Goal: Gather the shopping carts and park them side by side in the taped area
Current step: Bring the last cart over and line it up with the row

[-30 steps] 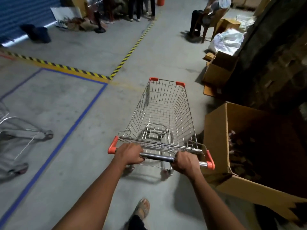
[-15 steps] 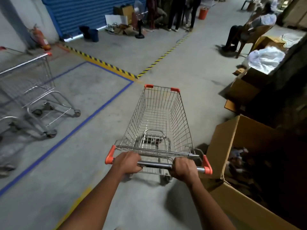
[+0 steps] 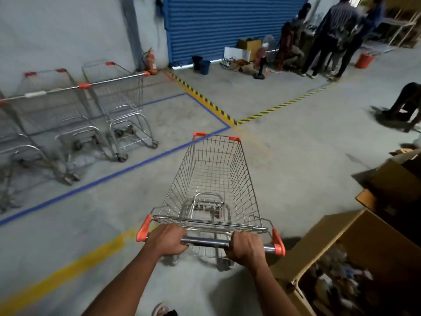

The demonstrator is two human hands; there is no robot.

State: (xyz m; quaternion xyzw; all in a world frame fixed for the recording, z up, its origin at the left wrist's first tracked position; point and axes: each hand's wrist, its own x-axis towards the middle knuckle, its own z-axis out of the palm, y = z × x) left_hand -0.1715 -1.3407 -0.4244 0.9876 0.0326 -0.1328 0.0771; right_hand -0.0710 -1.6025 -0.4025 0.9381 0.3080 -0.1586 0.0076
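A wire shopping cart [image 3: 214,179] with orange corner caps stands on the concrete in front of me, its basket empty. My left hand [image 3: 167,240] and my right hand [image 3: 247,247] both grip its steel handle bar, knuckles up. The cart's nose sits just short of the blue tape line [image 3: 109,176] that frames the taped area on the left. Inside that area several carts are parked side by side, the nearest to the corner being a cart [image 3: 118,101] with an orange-capped handle, and another cart [image 3: 50,115] left of it.
Open cardboard boxes [image 3: 355,254] crowd the right side, close to the cart's handle. Yellow-black hazard tape [image 3: 205,101] runs from the taped corner toward a blue roller door [image 3: 227,26]. Several people [image 3: 335,35] stand at the back right. A fire extinguisher [image 3: 150,60] leans by the wall.
The view has swung left and up while both hands stayed on the handle: the parked carts and the taped area's far corner have come into sight, and the cart has turned towards the tape.
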